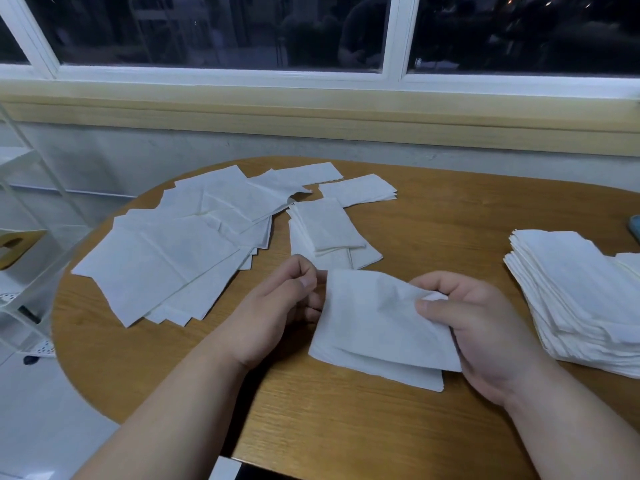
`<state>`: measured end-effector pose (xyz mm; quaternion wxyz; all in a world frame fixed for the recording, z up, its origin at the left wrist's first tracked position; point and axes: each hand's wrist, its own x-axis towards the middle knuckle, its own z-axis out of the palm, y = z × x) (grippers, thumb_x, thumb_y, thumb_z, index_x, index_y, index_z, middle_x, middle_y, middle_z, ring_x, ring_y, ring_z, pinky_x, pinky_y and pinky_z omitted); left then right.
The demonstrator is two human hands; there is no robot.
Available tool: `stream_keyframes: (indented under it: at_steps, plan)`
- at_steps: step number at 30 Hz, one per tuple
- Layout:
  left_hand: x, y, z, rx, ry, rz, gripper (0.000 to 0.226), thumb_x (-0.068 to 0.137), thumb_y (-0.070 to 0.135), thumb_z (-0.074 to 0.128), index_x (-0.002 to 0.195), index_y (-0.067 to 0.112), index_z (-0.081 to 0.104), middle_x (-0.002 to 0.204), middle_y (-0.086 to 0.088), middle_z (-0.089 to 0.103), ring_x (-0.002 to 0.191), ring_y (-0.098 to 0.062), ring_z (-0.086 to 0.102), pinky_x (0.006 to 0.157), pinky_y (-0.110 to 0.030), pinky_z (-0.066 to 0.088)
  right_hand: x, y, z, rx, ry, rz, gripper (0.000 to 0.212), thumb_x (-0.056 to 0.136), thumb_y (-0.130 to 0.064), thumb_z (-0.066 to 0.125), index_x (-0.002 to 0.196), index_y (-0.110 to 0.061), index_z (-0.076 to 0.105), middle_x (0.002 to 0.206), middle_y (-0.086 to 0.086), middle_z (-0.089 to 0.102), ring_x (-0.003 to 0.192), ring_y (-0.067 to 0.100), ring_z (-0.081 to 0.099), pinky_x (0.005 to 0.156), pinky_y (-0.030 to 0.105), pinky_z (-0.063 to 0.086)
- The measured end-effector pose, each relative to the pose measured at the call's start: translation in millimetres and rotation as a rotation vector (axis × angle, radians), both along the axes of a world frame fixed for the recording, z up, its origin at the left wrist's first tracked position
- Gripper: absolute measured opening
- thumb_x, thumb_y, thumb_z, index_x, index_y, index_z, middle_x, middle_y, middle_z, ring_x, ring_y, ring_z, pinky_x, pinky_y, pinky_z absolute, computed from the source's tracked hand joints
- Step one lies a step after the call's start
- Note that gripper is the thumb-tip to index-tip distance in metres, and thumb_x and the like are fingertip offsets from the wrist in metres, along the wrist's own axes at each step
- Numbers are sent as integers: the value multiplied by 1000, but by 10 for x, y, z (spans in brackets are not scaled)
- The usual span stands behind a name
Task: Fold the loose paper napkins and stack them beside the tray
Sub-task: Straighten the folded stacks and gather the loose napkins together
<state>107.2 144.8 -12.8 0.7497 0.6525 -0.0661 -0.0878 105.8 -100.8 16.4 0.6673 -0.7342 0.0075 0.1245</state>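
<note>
A white paper napkin [377, 323], folded over on itself, is held just above the round wooden table [450, 216] near its front. My left hand [287, 306] pinches its left edge and my right hand [474, 327] pinches its upper right corner between thumb and fingers. Loose unfolded napkins [180, 251] lie spread over the left of the table. A small stack of folded napkins [329, 233] sits just behind my hands, and another folded napkin [358, 189] lies farther back. No tray is in view.
A tall pile of napkins [575, 296] stands at the table's right edge. A white wire rack [20, 237] stands left of the table. A wall with a window sill [311, 109] runs behind. Bare wood shows at the front and back right.
</note>
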Motion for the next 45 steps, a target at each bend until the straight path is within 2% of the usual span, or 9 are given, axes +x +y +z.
stream_keyframes:
  at_steps: [6,17,21,26,32,34,38,42,45]
  plan:
    - [-26,-11,32,80,-3,18,16,89,29,49,83,15,50,123,-35,53,101,-4,64,77,-27,51,-21,58,-68,-174,4,-12,34,90,3,55,80,-21,77,84,11,75,78,29,68,69,40,47]
    - [-47,-9,91,502,-93,20,30,82,1,74,78,30,81,124,29,65,117,9,58,99,-26,43,-151,106,-81,-728,-187,-39,25,83,-14,55,76,-34,70,64,-10,67,57,13,59,46,26,42]
    - [-56,-12,84,594,-165,-1,40,84,-5,68,79,32,81,126,31,63,122,10,53,101,-25,42,-152,80,-112,-996,-404,-45,12,87,-30,60,94,-39,65,95,-24,58,86,2,54,67,21,44]
    - [-96,-26,89,617,-272,-49,43,85,-9,65,81,31,80,126,32,61,123,7,54,96,-17,41,-95,149,-77,-932,-481,165,49,93,-36,57,142,-36,49,123,-31,42,119,-12,26,111,20,20]
    - [-112,-19,47,549,-354,-40,37,84,-2,63,77,31,78,129,23,61,113,-10,64,88,-32,51,-33,200,-139,-801,-520,232,31,95,-26,60,119,-45,59,100,-34,53,108,-33,24,96,10,21]
    - [-101,-12,40,531,-335,-31,31,81,7,61,78,33,78,133,23,58,111,-16,65,87,-43,51,-15,192,-166,-698,-487,211,26,92,-19,63,106,-41,68,97,-32,62,110,-18,43,89,7,32]
    - [-75,20,44,421,-253,-175,22,79,14,66,91,24,81,133,8,58,127,-11,54,101,-30,45,33,173,-143,-530,-455,166,31,87,-7,66,92,-37,74,96,-30,66,99,-7,58,77,6,41]
    - [-86,15,105,477,-176,-191,31,75,37,64,102,32,79,106,8,71,95,-6,64,80,-17,46,129,236,-66,-494,-482,205,28,87,-8,67,92,-35,74,96,-28,67,99,-7,60,77,6,41]
    - [-90,8,98,531,-133,-121,26,82,31,66,104,40,76,93,9,75,82,-15,66,75,-27,49,249,295,-24,-526,-477,281,23,88,-12,68,93,-34,75,95,-28,68,97,-7,61,78,7,43]
